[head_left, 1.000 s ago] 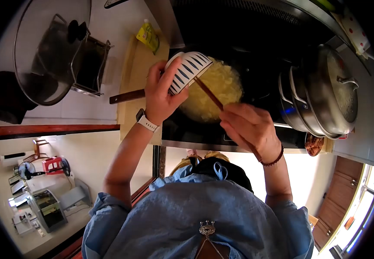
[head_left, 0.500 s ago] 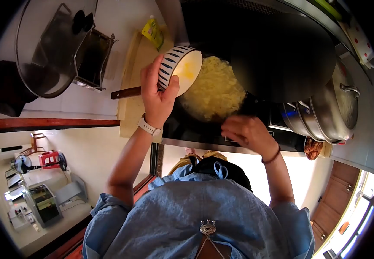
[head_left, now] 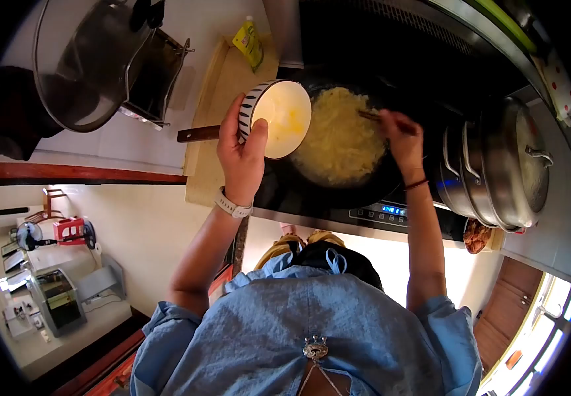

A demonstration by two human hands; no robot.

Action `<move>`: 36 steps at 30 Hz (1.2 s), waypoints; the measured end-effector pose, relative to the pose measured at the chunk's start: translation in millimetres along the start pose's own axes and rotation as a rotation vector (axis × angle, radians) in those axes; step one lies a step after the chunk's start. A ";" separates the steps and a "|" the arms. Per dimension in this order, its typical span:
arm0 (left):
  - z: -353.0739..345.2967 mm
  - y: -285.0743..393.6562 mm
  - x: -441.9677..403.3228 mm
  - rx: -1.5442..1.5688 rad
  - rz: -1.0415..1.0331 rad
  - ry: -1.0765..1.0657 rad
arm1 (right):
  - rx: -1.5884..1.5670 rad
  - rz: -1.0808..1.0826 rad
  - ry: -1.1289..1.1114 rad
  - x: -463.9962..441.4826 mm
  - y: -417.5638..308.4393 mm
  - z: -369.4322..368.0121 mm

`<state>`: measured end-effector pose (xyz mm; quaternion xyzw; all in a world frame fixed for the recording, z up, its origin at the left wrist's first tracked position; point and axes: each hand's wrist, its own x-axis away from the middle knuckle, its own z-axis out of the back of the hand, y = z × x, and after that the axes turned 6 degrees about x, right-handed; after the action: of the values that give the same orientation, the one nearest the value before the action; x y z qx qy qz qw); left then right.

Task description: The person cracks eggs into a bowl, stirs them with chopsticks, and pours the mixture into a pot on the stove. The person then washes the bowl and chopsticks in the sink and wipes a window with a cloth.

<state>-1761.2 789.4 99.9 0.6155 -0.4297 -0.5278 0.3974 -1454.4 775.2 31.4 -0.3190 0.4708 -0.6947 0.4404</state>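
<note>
In my left hand (head_left: 240, 158) is a white bowl (head_left: 279, 119) with dark leaf-like marks outside, tilted toward the pan; yellow, egg-like residue clings inside. My thumb lies over its rim. The dark pan (head_left: 381, 173) below holds pale yellow food (head_left: 341, 135) in shreds or curds, with some liquid. A brown wooden handle (head_left: 198, 134) sticks out behind my left hand, apparently the pan's. At the pan's right side, my right hand (head_left: 403, 140) is closed around brown chopsticks (head_left: 368, 115), their tips over the food; blur hides whether one or two show.
Stacked steel steamer pots (head_left: 496, 168) stand at the right, near a dish of reddish-brown food (head_left: 476, 235). A lit control panel (head_left: 391, 211) is at the stove's front. A yellow pouch (head_left: 249, 45) stands at the back left. A glass lid (head_left: 81, 72) is farther left.
My right hand has moved up and outward from the pan's front edge to its right side. The bowl's inside faces the view more, and the control panel is now uncovered.
</note>
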 end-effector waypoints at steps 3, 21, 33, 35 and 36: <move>-1.5 -0.1 0.4 0.031 0.000 0.008 | -0.215 0.017 -0.243 27.8 -16.2 -37.1; -36.0 -16.7 8.7 -0.015 -0.074 -0.002 | 0.060 0.565 -0.132 130.0 -80.8 -8.7; -19.2 -3.1 42.8 0.338 0.605 0.190 | 0.495 0.202 -0.082 114.7 -76.9 10.1; -12.3 -10.8 41.0 0.361 0.611 0.172 | 0.213 0.644 0.216 126.1 -72.0 9.5; -8.1 -9.1 39.5 0.382 0.621 0.062 | 0.090 0.657 0.283 130.3 -78.0 9.4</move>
<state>-1749.3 755.1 80.2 0.5346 -0.6746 -0.2733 0.4296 -1524.0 665.9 111.4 -0.0315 0.5734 -0.5734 0.5843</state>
